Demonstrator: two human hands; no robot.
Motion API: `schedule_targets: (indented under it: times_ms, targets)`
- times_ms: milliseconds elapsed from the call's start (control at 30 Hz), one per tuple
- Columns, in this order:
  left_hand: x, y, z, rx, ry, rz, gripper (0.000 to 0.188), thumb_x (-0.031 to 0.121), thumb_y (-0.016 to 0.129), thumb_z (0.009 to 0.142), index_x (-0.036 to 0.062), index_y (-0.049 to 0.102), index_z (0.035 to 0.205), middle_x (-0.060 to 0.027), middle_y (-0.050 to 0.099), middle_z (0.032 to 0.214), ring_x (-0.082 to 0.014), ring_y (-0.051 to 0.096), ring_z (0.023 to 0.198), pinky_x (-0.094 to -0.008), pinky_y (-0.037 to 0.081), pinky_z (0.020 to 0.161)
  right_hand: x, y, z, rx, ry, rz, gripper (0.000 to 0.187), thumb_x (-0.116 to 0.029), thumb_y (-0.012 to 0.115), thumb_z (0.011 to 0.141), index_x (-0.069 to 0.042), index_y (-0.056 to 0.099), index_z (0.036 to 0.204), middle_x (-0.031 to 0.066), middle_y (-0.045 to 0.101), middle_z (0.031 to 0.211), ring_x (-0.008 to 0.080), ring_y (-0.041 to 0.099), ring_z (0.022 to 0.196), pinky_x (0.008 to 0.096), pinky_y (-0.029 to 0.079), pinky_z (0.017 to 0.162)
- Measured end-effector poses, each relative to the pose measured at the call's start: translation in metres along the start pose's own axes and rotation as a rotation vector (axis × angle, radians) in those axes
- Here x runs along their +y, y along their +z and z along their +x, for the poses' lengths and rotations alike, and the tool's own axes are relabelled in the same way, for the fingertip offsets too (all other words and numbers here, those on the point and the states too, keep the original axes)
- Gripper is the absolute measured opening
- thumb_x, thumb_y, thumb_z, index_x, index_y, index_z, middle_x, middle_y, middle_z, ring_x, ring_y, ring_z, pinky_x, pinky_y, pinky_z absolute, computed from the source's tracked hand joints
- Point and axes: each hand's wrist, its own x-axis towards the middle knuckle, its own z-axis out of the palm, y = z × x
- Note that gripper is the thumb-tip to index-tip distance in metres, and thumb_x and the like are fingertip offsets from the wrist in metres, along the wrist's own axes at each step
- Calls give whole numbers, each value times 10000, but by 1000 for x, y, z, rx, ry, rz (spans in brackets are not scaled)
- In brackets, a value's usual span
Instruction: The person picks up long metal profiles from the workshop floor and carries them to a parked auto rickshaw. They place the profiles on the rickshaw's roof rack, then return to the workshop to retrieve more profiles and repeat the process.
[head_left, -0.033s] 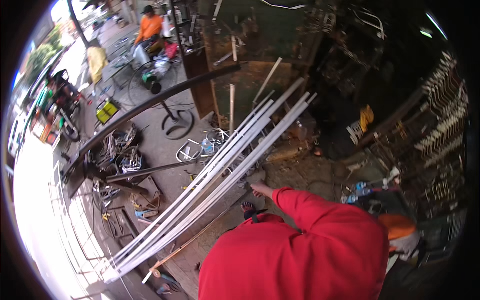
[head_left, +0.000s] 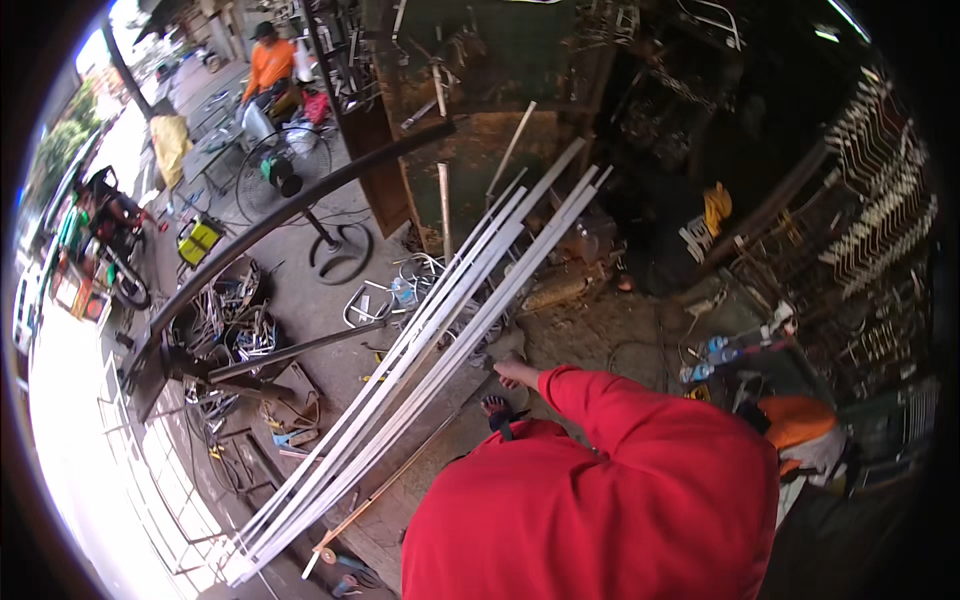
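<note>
My right hand (head_left: 512, 371), at the end of a red sleeve, reaches left across the middle of the view. Its fingers look closed, but what they hold, if anything, is too small to tell. Just beyond it lies a bundle of long pale metal bars (head_left: 440, 315), running from lower left to upper right. Below the bars, a thin tan strip (head_left: 385, 487) stretches slantwise toward my hand; whether the two touch is unclear. A sandalled foot (head_left: 494, 405) shows under the hand. My left hand is hidden from sight.
Dark steel beams (head_left: 300, 205) cross the left side, before a standing fan (head_left: 285, 180). Tubs of metal scraps (head_left: 250, 335) and a yellow-green machine (head_left: 199, 241) stand on the floor. A person in orange (head_left: 270, 65) sits far back. Bent metal pieces (head_left: 880, 200) hang at right.
The whole view has shifted a little, with background things now slightly further left and higher. My right hand stays closed beside the bars, which keep their arrangement.
</note>
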Motion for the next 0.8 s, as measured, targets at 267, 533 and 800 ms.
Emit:
schedule_targets:
  times_ms: [267,533,800]
  targets:
    - [64,-69,39,-67,-70,211,394,371,561,934,69,561,1186,-101,543,936,-225,564,767,-323,477,653,65,41,-98,249,71,127,362,-340,568,864,7,657,813,130,677,699,230,655,531,361,546,465]
    - [154,-70,35,-117,142,273,358,343,592,926,72,577,1160,-74,520,904,-214,553,766,-309,457,630,175,59,-172,415,212,130,316,-294,579,809,2,639,719,135,663,665,269,665,564,401,565,501]
    - [101,-126,45,-159,10,36,346,353,612,926,88,563,1144,-66,556,930,-200,557,805,-311,482,654,135,120,-130,181,191,-13,362,-355,546,848,-6,639,839,128,677,727,249,664,584,365,547,484]
